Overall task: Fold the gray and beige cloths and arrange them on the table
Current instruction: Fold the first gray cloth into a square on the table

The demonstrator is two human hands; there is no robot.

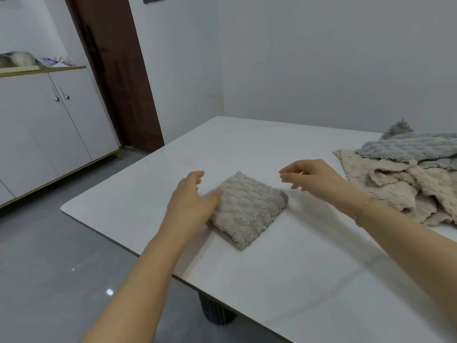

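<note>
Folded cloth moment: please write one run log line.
folded cloth on table | left hand touches it | right hand above, empty | pile unfolded

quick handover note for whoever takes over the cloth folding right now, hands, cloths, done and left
Left hand: open, resting on the left edge of the folded cloth.
Right hand: open, above the table, holding nothing.
Done: one beige-gray cloth folded into a square near the table's left side.
Left: the loose pile at the right, gray cloths lying on beige cloths, all unfolded. Fold each and arrange them.
</note>
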